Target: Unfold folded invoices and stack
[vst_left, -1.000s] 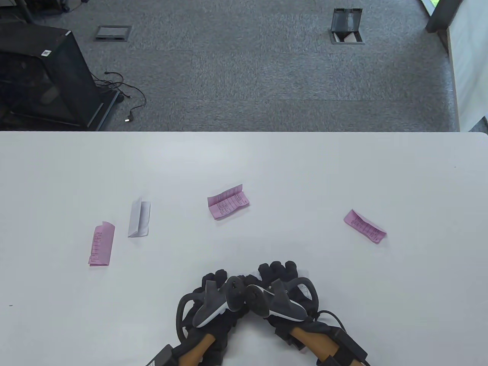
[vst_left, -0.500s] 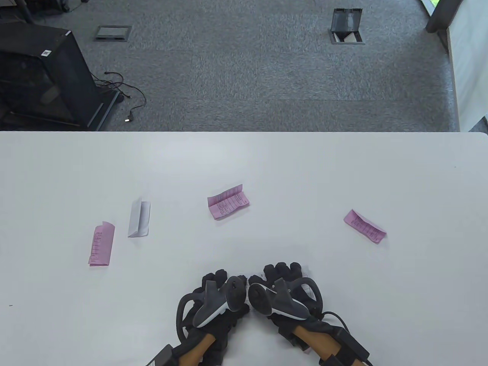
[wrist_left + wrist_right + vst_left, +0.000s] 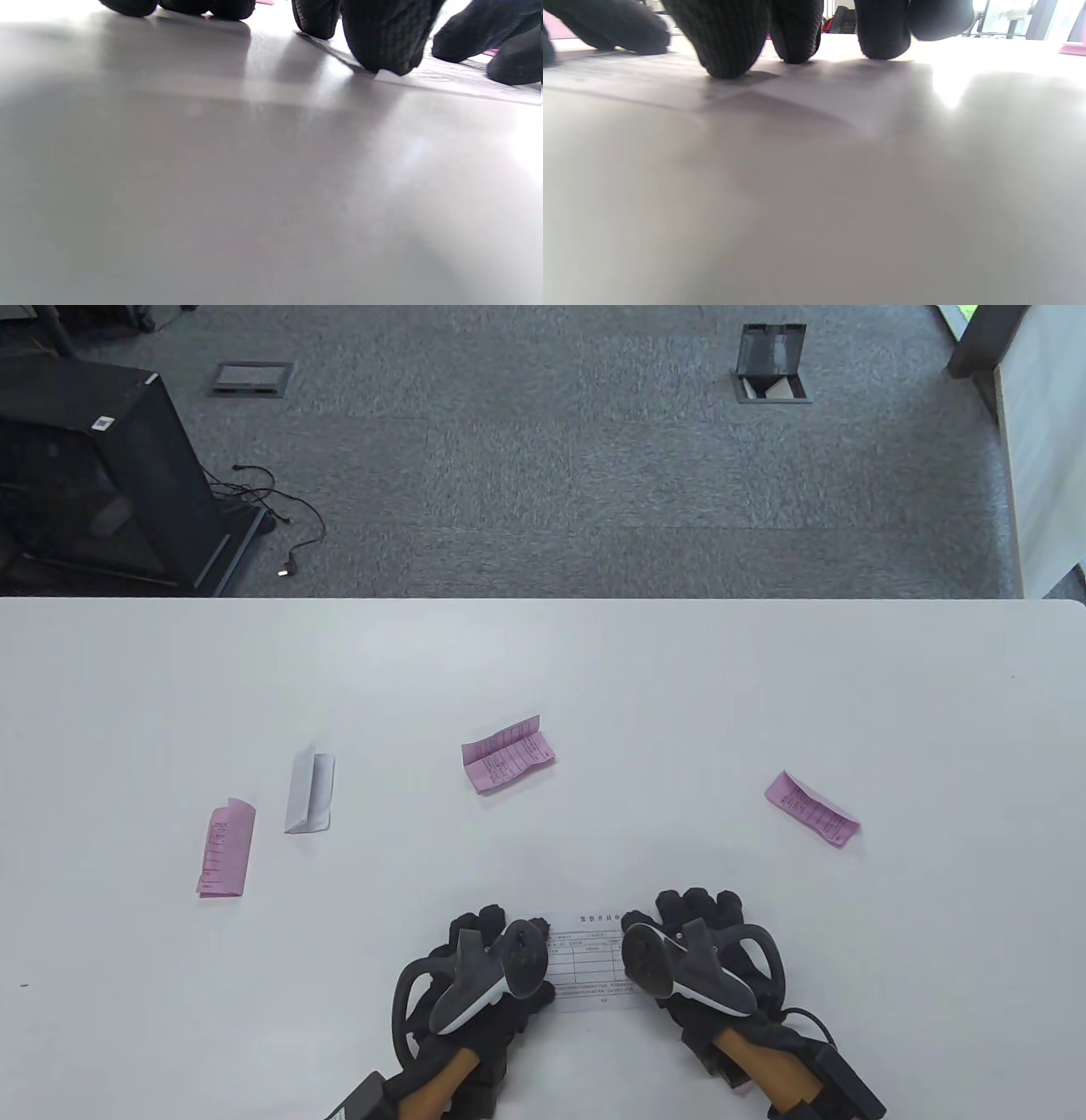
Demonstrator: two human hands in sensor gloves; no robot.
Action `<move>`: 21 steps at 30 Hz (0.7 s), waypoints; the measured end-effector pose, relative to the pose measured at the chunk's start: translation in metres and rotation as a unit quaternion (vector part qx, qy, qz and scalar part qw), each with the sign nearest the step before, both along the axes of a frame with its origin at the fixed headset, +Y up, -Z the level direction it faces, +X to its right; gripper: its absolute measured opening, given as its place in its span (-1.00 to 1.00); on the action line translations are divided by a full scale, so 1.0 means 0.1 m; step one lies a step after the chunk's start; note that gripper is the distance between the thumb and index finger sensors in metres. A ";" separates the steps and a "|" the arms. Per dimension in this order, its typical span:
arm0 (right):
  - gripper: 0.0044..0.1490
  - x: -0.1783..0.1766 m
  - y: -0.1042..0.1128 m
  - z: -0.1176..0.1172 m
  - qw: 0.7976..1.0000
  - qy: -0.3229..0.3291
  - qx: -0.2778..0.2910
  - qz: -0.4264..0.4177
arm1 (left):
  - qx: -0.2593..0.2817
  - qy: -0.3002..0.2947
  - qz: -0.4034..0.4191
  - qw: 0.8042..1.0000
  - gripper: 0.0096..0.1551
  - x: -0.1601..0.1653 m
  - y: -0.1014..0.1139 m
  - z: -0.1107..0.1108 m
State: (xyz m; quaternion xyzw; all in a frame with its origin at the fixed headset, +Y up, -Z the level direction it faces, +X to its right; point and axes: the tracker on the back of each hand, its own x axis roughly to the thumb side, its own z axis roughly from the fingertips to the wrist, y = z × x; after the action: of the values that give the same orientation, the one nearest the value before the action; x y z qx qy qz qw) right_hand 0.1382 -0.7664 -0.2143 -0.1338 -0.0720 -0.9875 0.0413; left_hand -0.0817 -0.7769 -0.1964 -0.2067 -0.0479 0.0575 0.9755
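A white invoice (image 3: pixel 590 963) lies unfolded and flat near the table's front edge, between my two hands. My left hand (image 3: pixel 488 937) presses its left end down and my right hand (image 3: pixel 691 912) presses its right end. In the wrist views the fingertips (image 3: pixel 384 46) (image 3: pixel 727 46) rest on the sheet (image 3: pixel 445 78) (image 3: pixel 806 91). Folded invoices lie farther back: a pink one at the left (image 3: pixel 226 849), a white one (image 3: pixel 310 791), a pink one in the middle (image 3: pixel 507 754) and a pink one at the right (image 3: pixel 812 808).
The white table (image 3: pixel 543 670) ends at a far edge, with grey carpet beyond it. A black case (image 3: pixel 93 475) and a cable (image 3: pixel 280 517) sit on the floor at the back left.
My right hand has slid to the right away from my left hand. The white invoice has opened out flat between them. The left hand has stayed in place.
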 end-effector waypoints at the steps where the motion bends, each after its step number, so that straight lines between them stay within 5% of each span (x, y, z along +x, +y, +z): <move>1: -0.26 0.07 0.00 0.00 1.000 -0.006 0.000 0.000 | 0.000 0.000 0.000 1.000 -0.13 0.00 0.00 0.00; 15: -0.25 0.38 -0.02 0.00 0.999 -0.039 -0.012 -0.019 | 0.002 0.006 -0.002 1.000 -0.10 -0.01 -0.01 0.00; 21: -0.12 0.53 -0.04 -0.06 0.983 -0.089 -0.063 -0.145 | 0.001 0.003 -0.007 1.000 -0.09 -0.01 -0.01 -0.01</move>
State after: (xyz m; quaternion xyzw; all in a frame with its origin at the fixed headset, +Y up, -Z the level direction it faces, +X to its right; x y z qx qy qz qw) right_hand 0.1908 -0.7703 -0.2205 -0.0570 -0.1173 -0.9845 -0.1173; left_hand -0.0829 -0.7774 -0.1974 -0.2056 -0.0438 0.0512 0.9763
